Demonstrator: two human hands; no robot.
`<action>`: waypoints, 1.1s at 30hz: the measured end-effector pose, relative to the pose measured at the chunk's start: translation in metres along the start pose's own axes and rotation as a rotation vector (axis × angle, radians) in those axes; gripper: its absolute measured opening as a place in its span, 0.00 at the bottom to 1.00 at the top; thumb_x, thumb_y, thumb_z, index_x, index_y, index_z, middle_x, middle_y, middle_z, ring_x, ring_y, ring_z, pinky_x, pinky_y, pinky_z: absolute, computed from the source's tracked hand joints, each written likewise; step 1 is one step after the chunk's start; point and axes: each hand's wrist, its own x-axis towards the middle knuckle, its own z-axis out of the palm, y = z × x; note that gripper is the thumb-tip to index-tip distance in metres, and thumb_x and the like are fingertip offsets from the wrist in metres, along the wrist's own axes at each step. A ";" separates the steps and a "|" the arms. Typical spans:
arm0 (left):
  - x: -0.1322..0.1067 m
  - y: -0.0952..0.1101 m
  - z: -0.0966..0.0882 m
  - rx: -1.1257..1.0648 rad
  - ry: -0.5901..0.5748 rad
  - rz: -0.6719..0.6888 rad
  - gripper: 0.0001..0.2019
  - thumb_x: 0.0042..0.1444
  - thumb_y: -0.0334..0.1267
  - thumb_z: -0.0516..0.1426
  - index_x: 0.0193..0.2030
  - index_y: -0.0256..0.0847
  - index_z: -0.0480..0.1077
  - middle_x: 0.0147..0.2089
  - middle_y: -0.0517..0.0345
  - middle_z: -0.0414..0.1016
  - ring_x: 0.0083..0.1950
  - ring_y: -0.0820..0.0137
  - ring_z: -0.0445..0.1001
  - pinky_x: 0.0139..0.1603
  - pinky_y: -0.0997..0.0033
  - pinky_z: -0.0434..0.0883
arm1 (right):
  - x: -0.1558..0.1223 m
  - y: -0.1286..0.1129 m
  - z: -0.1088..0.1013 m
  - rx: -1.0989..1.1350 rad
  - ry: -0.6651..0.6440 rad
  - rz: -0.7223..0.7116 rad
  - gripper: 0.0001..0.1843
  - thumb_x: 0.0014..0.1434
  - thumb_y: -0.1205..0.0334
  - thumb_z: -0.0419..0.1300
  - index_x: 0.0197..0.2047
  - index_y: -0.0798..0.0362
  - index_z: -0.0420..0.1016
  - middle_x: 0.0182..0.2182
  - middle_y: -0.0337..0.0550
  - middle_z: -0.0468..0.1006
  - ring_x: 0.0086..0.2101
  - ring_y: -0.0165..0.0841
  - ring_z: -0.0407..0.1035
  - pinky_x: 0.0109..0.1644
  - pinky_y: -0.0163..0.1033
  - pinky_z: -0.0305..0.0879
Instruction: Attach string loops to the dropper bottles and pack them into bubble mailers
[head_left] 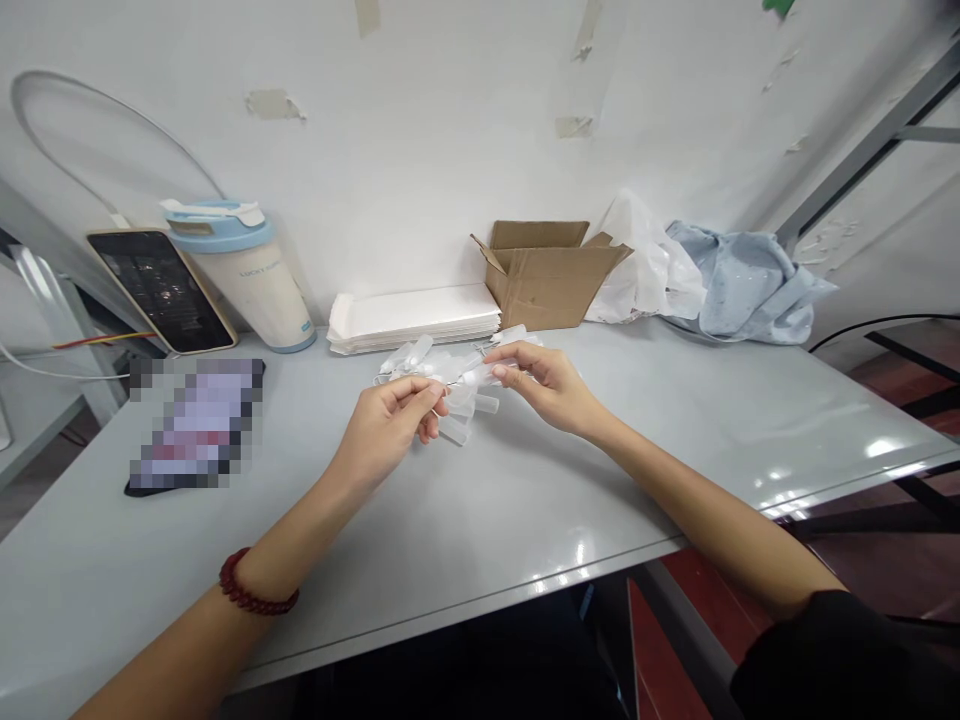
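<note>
A small heap of translucent white plastic pieces, some shaped like short tubes or caps, lies on the grey table between my hands. My left hand is closed in a pinch at the heap's near left side, with a thin wire-like bit showing at the thumb and fingertip. On the other side, my right hand reaches over the heap with thumb and index finger drawn together. A thin, metallic-looking end shows by its index fingertip; what that hand grips is too small to make out.
Behind the heap lie stacked white flat boxes or envelopes and an open cardboard box. A white plastic bag and light blue cloth sit right. Left are a tumbler, an upright phone and a blurred-out device.
</note>
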 end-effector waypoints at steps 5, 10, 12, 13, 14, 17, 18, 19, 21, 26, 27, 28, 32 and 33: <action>-0.002 0.002 0.002 0.034 0.001 0.030 0.10 0.54 0.43 0.58 0.30 0.37 0.73 0.28 0.60 0.71 0.23 0.77 0.66 0.26 0.74 0.65 | 0.000 -0.001 0.000 -0.006 -0.024 0.007 0.13 0.62 0.54 0.55 0.41 0.54 0.73 0.35 0.43 0.76 0.35 0.31 0.68 0.38 0.37 0.63; -0.002 0.005 0.004 0.052 0.006 0.027 0.11 0.55 0.42 0.58 0.28 0.37 0.72 0.25 0.61 0.70 0.23 0.77 0.65 0.26 0.74 0.65 | 0.000 -0.002 0.000 0.016 -0.019 0.011 0.14 0.62 0.52 0.55 0.41 0.54 0.73 0.35 0.43 0.76 0.35 0.31 0.68 0.39 0.37 0.63; -0.001 0.005 0.004 0.055 0.012 0.025 0.11 0.55 0.42 0.58 0.27 0.37 0.72 0.26 0.61 0.71 0.23 0.78 0.66 0.26 0.74 0.65 | 0.000 -0.002 0.000 0.028 -0.018 0.014 0.15 0.62 0.51 0.54 0.41 0.54 0.73 0.35 0.43 0.76 0.35 0.31 0.68 0.39 0.37 0.64; -0.001 0.005 0.004 0.054 0.013 0.023 0.11 0.55 0.42 0.57 0.27 0.37 0.72 0.27 0.61 0.71 0.23 0.78 0.66 0.26 0.74 0.65 | -0.001 -0.002 0.000 0.034 -0.019 0.016 0.15 0.62 0.51 0.54 0.41 0.54 0.73 0.35 0.43 0.76 0.35 0.31 0.68 0.39 0.37 0.64; -0.001 0.004 0.004 0.054 0.012 0.021 0.11 0.55 0.42 0.57 0.27 0.37 0.72 0.27 0.60 0.71 0.23 0.78 0.66 0.26 0.74 0.65 | -0.001 -0.003 0.000 0.037 -0.022 0.017 0.15 0.62 0.51 0.54 0.41 0.54 0.73 0.35 0.43 0.76 0.35 0.31 0.68 0.39 0.37 0.64; -0.002 0.003 0.004 0.044 0.004 0.019 0.11 0.55 0.41 0.57 0.27 0.37 0.72 0.26 0.61 0.71 0.23 0.78 0.66 0.26 0.74 0.65 | -0.001 -0.003 0.000 0.038 -0.029 0.021 0.15 0.62 0.50 0.54 0.41 0.54 0.73 0.35 0.43 0.76 0.35 0.31 0.68 0.38 0.36 0.63; -0.002 0.003 0.004 0.035 0.004 0.019 0.11 0.55 0.41 0.57 0.27 0.37 0.72 0.26 0.61 0.71 0.23 0.77 0.66 0.26 0.74 0.65 | 0.000 -0.003 0.000 0.039 -0.031 0.021 0.15 0.62 0.51 0.54 0.40 0.54 0.73 0.35 0.43 0.76 0.35 0.31 0.68 0.38 0.36 0.63; -0.002 0.003 0.004 0.025 0.006 0.017 0.11 0.54 0.41 0.58 0.27 0.37 0.72 0.27 0.60 0.71 0.23 0.77 0.66 0.26 0.74 0.65 | 0.000 -0.003 0.000 0.042 -0.033 0.021 0.15 0.62 0.51 0.54 0.40 0.54 0.73 0.35 0.43 0.76 0.34 0.30 0.68 0.38 0.36 0.63; -0.003 0.003 0.004 0.002 0.012 0.012 0.10 0.54 0.42 0.58 0.28 0.37 0.72 0.27 0.60 0.71 0.23 0.77 0.66 0.26 0.74 0.65 | 0.000 -0.003 0.000 0.053 -0.035 0.017 0.14 0.62 0.52 0.54 0.40 0.54 0.73 0.34 0.42 0.75 0.33 0.30 0.67 0.37 0.36 0.62; -0.002 0.003 0.004 -0.043 0.021 0.003 0.10 0.53 0.41 0.59 0.27 0.37 0.72 0.27 0.60 0.71 0.23 0.77 0.65 0.26 0.73 0.64 | -0.001 -0.005 0.000 0.057 -0.035 0.023 0.13 0.62 0.53 0.54 0.40 0.54 0.73 0.34 0.42 0.75 0.33 0.30 0.67 0.36 0.36 0.62; -0.003 0.004 0.005 -0.050 0.022 0.000 0.10 0.53 0.41 0.59 0.27 0.37 0.72 0.27 0.59 0.71 0.23 0.77 0.65 0.26 0.73 0.64 | -0.001 -0.006 0.000 0.057 -0.037 0.027 0.13 0.62 0.53 0.55 0.39 0.54 0.73 0.34 0.43 0.76 0.33 0.30 0.67 0.37 0.36 0.62; -0.003 0.004 0.005 -0.056 0.023 -0.004 0.10 0.53 0.41 0.59 0.27 0.36 0.72 0.27 0.60 0.71 0.23 0.77 0.65 0.26 0.73 0.64 | -0.001 -0.007 0.000 0.059 -0.039 0.030 0.13 0.62 0.53 0.55 0.39 0.54 0.73 0.34 0.43 0.76 0.34 0.30 0.68 0.37 0.36 0.62; -0.004 0.005 0.005 -0.076 0.012 -0.016 0.10 0.53 0.40 0.58 0.26 0.36 0.72 0.27 0.60 0.69 0.23 0.77 0.64 0.26 0.74 0.64 | -0.001 -0.007 0.000 0.075 -0.042 0.028 0.13 0.62 0.55 0.55 0.39 0.55 0.73 0.35 0.44 0.76 0.35 0.30 0.69 0.37 0.36 0.62; -0.004 0.005 0.005 -0.079 0.009 -0.017 0.10 0.53 0.40 0.58 0.26 0.36 0.71 0.27 0.60 0.69 0.24 0.77 0.65 0.26 0.74 0.64 | -0.001 -0.007 0.000 0.075 -0.040 0.027 0.12 0.62 0.55 0.55 0.39 0.55 0.73 0.35 0.44 0.76 0.35 0.30 0.69 0.37 0.36 0.62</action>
